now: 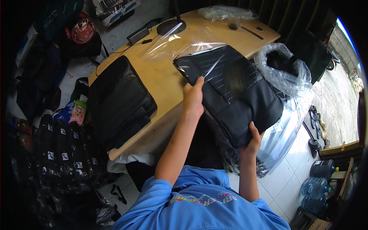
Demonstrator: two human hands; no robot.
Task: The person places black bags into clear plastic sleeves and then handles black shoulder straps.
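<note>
Over the near edge of the table I hold up a black bag (245, 103), tilted, with its far end partly inside a clear plastic sleeve (195, 42). My left hand (194, 97) grips the bag's left side, thumb on top by the sleeve's edge. At the near right corner, my right hand (252, 142) pinches the bag with the thumb on top; its other fingers are hidden underneath. A second black bag (119, 101) lies flat on the table to the left, beyond reach of either hand's grip.
The wooden table (165, 86) carries a cup (233, 23), a black strip (252, 32) and a round black base (171, 27). A large clear plastic bag (285, 134) stands right. Several wrapped black packages (63, 153) are piled left; water jugs (315, 188) sit lower right.
</note>
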